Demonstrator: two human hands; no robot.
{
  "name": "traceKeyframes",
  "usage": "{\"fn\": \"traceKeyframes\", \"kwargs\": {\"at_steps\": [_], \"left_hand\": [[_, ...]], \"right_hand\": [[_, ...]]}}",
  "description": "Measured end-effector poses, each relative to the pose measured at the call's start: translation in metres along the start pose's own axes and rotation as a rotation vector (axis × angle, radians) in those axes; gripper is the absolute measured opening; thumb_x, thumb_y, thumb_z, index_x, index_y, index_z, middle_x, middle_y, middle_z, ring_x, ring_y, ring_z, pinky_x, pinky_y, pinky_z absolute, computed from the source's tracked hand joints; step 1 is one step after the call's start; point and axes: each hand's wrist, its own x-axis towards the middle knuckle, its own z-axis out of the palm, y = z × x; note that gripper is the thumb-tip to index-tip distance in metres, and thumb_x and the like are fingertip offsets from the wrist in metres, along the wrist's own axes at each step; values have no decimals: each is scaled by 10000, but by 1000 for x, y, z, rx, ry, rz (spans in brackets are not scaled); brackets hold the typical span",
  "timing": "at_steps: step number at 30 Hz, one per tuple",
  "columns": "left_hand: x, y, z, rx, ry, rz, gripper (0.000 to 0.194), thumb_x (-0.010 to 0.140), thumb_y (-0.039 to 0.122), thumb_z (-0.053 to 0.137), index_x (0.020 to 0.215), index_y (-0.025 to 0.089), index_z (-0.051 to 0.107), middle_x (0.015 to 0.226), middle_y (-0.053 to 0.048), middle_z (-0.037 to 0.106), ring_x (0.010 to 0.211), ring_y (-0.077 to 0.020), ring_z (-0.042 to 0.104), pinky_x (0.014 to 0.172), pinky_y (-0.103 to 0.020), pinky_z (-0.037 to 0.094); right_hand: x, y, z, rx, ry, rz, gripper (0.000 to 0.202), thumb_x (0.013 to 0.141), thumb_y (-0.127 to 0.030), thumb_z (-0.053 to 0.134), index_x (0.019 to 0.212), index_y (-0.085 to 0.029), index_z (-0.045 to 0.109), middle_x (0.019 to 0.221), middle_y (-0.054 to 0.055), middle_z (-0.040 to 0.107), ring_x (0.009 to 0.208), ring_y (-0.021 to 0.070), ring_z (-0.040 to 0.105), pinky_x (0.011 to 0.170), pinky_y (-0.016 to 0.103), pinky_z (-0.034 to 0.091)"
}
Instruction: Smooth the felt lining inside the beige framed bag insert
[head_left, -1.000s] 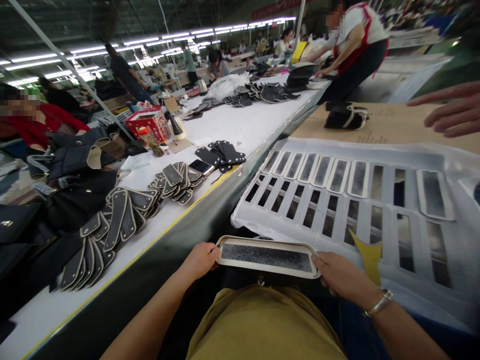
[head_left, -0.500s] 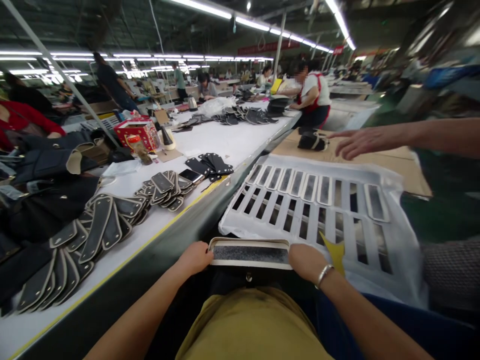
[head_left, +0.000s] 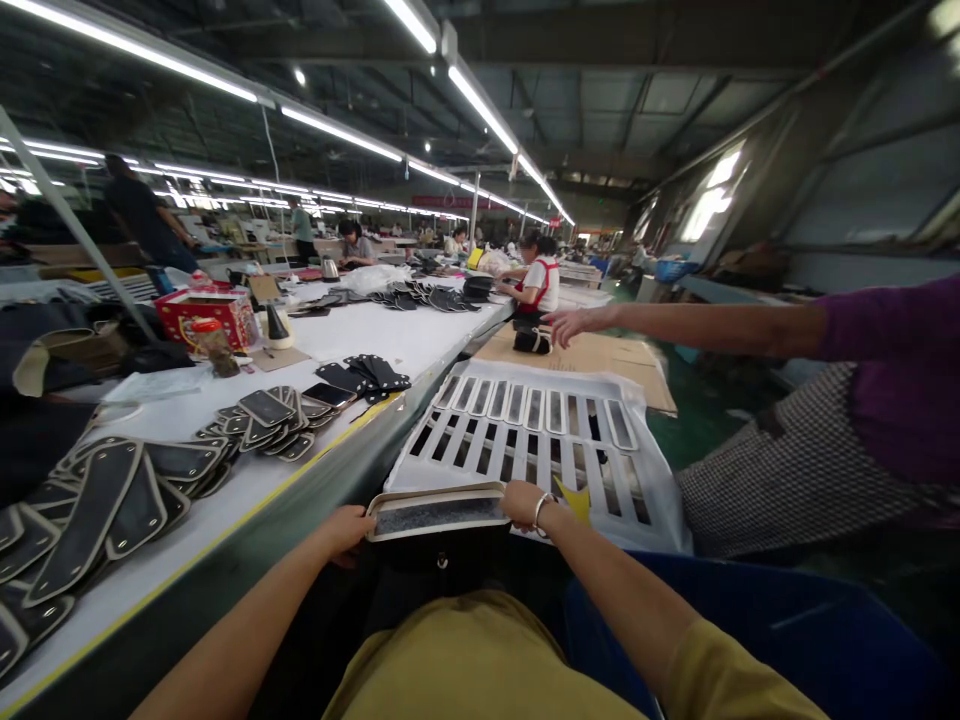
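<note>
Still pinches pale-rimmed panel point(head_left: 441, 514) by opposite ends in left hand point(head_left: 349, 530) and right hand point(head_left: 526, 506), with co-worker's hand point(head_left: 577, 325) now nearer black bundle point(head_left: 531, 343).

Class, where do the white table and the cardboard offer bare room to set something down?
On the white table, between the black tabs and the far dark pieces. On the cardboard, right of the black bundle, though another person's hand reaches nearby. Crowded: the table's near left, under overlapping pale-edged straps.

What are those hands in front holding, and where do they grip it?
A rimmed strip: left hand at its left end, right hand at its right end.
</note>
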Motion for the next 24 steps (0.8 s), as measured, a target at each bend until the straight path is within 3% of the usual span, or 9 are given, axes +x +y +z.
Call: {"fn": "traceKeyframes", "kwargs": {"at_steps": [5, 11, 14, 19, 21, 24], "left_hand": [[-8, -7, 14, -141, 36, 14, 215, 836, 321, 353, 922, 162, 471, 851, -87, 634, 639, -177, 660, 539, -289, 561], [8, -9, 10, -70, 88, 48, 163, 749, 297, 516, 792, 140, 506, 789, -124, 629, 531, -249, 635, 440, -379, 531], [10, -12, 6, -73, 86, 74, 229, 733, 352, 565, 783, 133, 522, 768, -123, 641, 555, -239, 641, 462, -349, 535], [7, -20, 4, -116, 57, 91, 408, 794, 524, 443, 863, 138, 554, 841, -101, 669, 667, -184, 665, 546, -258, 541], [8, -18, 4, -53, 48, 72, 406, 783, 512, 456, 775, 124, 575, 755, -117, 669, 617, -208, 659, 504, -268, 523], [11, -13, 3, 97, 42, 71, 374, 770, 456, 474, 606, 133, 567, 599, -123, 641, 541, -234, 638, 475, -282, 483]], "right_hand": [[-6, 6, 5, 226, -79, 110, 266, 930, -335, 459, 892, -101, 580, 719, -3, 588, 551, 74, 551, 512, 211, 485], [-2, 5, 9, 354, -83, 140, 266, 899, -326, 507, 760, -106, 562, 570, -38, 531, 444, 68, 503, 445, 202, 448], [1, 11, 5, 417, -97, 119, 299, 869, -339, 533, 691, -100, 546, 510, -15, 524, 408, 89, 502, 422, 220, 445], [3, 24, 0, 511, -153, 101, 412, 910, -480, 370, 837, -112, 540, 598, 20, 603, 453, 100, 568, 482, 225, 502], [6, 23, 2, 498, -200, 102, 345, 909, -432, 399, 881, -117, 538, 639, 33, 633, 496, 119, 607, 510, 240, 523], [15, 18, 8, 413, -262, 108, 262, 894, -311, 454, 796, -96, 567, 608, 64, 639, 501, 144, 617, 498, 248, 524]]}}
